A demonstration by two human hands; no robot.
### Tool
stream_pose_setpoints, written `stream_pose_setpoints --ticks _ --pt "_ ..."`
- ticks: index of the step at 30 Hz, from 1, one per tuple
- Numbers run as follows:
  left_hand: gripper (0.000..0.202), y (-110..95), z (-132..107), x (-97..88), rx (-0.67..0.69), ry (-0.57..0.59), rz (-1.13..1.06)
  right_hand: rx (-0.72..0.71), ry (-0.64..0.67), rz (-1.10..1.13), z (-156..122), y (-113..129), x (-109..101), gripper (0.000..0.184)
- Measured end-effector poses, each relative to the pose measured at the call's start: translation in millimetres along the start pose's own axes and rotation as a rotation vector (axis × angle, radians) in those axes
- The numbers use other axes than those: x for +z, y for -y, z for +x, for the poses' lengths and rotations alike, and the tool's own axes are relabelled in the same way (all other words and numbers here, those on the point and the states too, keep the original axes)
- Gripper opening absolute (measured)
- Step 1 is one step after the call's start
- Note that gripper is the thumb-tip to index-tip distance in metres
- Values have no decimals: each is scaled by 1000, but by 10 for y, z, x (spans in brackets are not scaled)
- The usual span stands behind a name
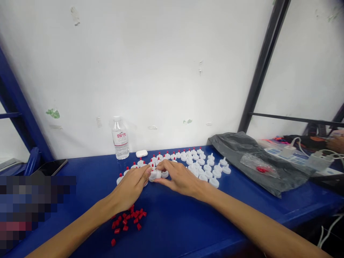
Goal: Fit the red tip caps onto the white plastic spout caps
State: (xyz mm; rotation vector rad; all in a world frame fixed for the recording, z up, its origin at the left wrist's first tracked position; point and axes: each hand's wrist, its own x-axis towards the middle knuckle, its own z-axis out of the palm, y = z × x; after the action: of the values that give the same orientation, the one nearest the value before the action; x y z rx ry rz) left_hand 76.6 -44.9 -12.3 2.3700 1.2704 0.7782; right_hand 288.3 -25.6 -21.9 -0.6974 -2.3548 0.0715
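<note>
A white plastic nozzle cap (155, 175) is between my two hands, above the blue table. My right hand (179, 178) pinches it from the right with thumb and forefinger. My left hand (133, 184) has its fingers closed at the cap's left side, partly hiding it. Behind the hands stand several white nozzle caps with red tips (167, 155). To the right are several white nozzle caps without red tips (208, 167). Below my left wrist lies a loose scatter of small red tip caps (125, 220).
A water bottle (120, 139) and a small white case (141, 153) stand by the wall. On the right lie a grey plastic bag (242, 157), a clear bag of red pieces (259, 166) and chargers with cables (319, 160). A phone (51, 167) rests at left.
</note>
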Motion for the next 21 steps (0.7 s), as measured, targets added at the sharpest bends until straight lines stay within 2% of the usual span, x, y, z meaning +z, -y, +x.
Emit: stream_pose_setpoints --ticks 5,8,15,21 --pt "46 23 -29 28 19 -15 -9 -70 -52 -25 -24 -13 49 20" --pt "44 41 -49 24 45 -22 71 -81 -72 3 -42 -6 66 21" --pt "39 49 -58 -41 129 -19 322 32 -94 139 -35 96 19 27" --pt "25 60 -68 -73 190 8 475 90 -41 224 -38 132 -2 28"
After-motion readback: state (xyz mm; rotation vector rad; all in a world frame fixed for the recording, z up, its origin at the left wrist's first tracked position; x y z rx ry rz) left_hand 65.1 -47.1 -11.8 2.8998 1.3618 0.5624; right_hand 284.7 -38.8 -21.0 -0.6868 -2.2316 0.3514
